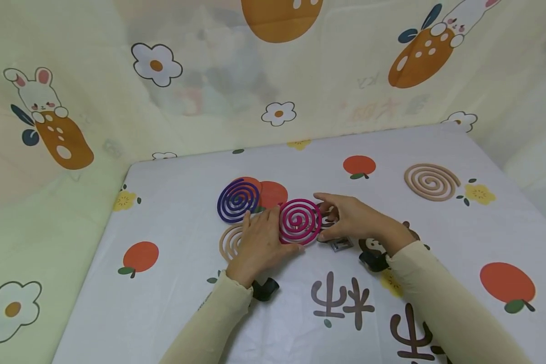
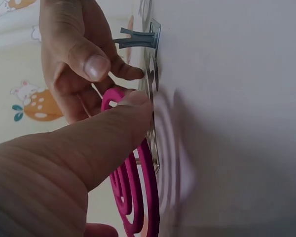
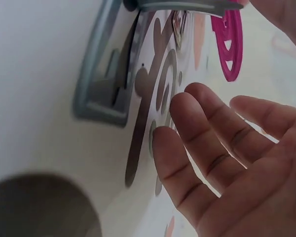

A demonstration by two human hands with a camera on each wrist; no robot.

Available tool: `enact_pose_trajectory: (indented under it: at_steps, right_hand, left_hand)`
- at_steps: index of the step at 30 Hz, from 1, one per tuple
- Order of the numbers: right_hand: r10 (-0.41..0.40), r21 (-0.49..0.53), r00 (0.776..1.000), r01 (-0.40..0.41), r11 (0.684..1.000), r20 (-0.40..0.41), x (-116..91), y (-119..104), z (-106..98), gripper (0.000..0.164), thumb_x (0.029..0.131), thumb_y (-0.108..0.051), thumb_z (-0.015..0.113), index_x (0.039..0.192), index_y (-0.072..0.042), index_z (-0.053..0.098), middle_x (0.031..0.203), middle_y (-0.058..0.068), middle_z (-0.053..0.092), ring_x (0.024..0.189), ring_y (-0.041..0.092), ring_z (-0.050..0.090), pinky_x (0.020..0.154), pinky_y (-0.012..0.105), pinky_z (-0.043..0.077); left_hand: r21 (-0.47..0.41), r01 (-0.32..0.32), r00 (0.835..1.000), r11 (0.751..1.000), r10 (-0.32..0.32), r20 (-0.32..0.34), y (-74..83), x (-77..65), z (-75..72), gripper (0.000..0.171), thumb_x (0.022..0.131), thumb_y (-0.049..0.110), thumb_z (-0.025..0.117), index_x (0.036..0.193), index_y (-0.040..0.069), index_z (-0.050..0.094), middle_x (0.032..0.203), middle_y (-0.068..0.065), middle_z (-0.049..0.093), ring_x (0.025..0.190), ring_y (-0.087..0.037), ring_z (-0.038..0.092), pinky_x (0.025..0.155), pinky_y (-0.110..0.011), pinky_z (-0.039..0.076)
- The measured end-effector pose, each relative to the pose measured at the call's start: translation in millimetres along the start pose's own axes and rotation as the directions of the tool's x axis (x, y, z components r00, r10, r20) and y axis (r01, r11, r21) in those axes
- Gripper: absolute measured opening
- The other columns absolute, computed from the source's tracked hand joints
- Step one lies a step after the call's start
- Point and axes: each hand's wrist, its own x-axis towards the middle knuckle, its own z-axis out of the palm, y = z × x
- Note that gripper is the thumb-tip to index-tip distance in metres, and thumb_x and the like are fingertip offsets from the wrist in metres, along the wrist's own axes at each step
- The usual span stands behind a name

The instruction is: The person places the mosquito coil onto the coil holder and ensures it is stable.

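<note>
A pink mosquito coil [image 1: 300,222] is gripped at its left and near edge by my left hand [image 1: 261,240]. In the left wrist view the pink coil [image 2: 133,192] stands tilted just off the cloth, my thumb [image 2: 123,121] over its rim. To the right of the coil is my right hand [image 1: 357,217], its fingers loosely spread; the right wrist view shows nothing in its fingers [image 3: 202,123]. A small grey metal stand [image 1: 341,244] lies below that hand, its prongs upright in the left wrist view. Thin metal under the coil is partly hidden.
Behind my left hand lie a dark blue coil [image 1: 238,200] and a tan coil [image 1: 229,242], the latter partly covered by the hand. Another tan coil [image 1: 431,182] is at the far right. A printed cloth [image 1: 118,313] covers the table; a cloth wall rises behind.
</note>
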Motion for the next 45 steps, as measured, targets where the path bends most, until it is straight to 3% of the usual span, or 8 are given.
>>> enact_pose_trajectory:
  at_steps: [8, 16, 28, 35, 45]
  right_hand:
    - [-0.001, 0.009, 0.999, 0.001, 1.0, 0.041, 10.1, -3.2, 0.0, 0.095, 0.08, -0.021, 0.092, 0.159, -0.006, 0.041, 0.124, 0.011, 0.066, 0.104, 0.024, 0.064, 0.089, 0.035, 0.058]
    - [-0.015, 0.133, 0.995, 0.003, 0.991, 0.096, 15.8, -1.9, 3.2, 0.096, 0.08, -0.006, 0.089, 0.16, -0.002, 0.036, 0.12, 0.013, 0.066, 0.098, 0.02, 0.07, 0.083, 0.03, 0.061]
    - [-0.006, 0.089, 0.995, -0.002, 0.996, 0.096, 20.5, -4.6, 2.9, 0.105, 0.076, -0.006, 0.092, 0.162, -0.001, 0.031, 0.127, 0.015, 0.064, 0.1, 0.022, 0.066, 0.085, 0.03, 0.059]
    - [0.014, 0.044, 0.997, -0.018, 0.999, 0.077, 27.3, -5.5, -1.1, 0.101, 0.079, -0.009, 0.09, 0.161, 0.0, 0.032, 0.129, 0.017, 0.066, 0.106, 0.024, 0.068, 0.096, 0.039, 0.058]
    - [0.05, 0.134, 0.995, -0.06, 0.989, 0.082, 39.8, -3.7, -4.4, 0.099, 0.081, 0.0, 0.086, 0.163, -0.002, 0.03, 0.131, 0.02, 0.061, 0.113, 0.03, 0.068, 0.096, 0.04, 0.059]
  left_hand:
    - [-0.012, -0.012, 1.0, 1.0, 0.013, 0.002, -1.6, 0.5, -2.2, 0.105, 0.077, 0.054, 0.089, 0.156, 0.004, 0.041, 0.148, -0.015, 0.058, 0.139, -0.037, 0.052, 0.125, -0.064, 0.016]
    - [-0.021, -0.01, 1.0, 1.0, 0.01, 0.009, -1.8, 1.3, -2.9, 0.102, 0.077, 0.052, 0.09, 0.154, 0.002, 0.043, 0.146, -0.016, 0.059, 0.138, -0.037, 0.053, 0.125, -0.063, 0.016]
    - [0.013, -0.022, 1.0, 1.0, 0.022, -0.008, -2.5, 3.8, -3.5, 0.094, 0.077, 0.044, 0.093, 0.148, 0.0, 0.049, 0.139, -0.016, 0.063, 0.137, -0.032, 0.053, 0.126, -0.061, 0.015]
    - [0.031, 0.009, 1.0, 0.999, -0.008, -0.023, 0.0, 9.7, -4.8, 0.083, 0.08, 0.043, 0.09, 0.142, 0.0, 0.054, 0.132, -0.017, 0.066, 0.131, -0.035, 0.058, 0.125, -0.06, 0.018]
    - [0.05, 0.03, 0.998, 0.998, -0.027, -0.065, 1.7, 18.0, -5.5, 0.073, 0.082, 0.042, 0.089, 0.134, 0.0, 0.061, 0.129, -0.017, 0.069, 0.127, -0.037, 0.061, 0.123, -0.06, 0.024]
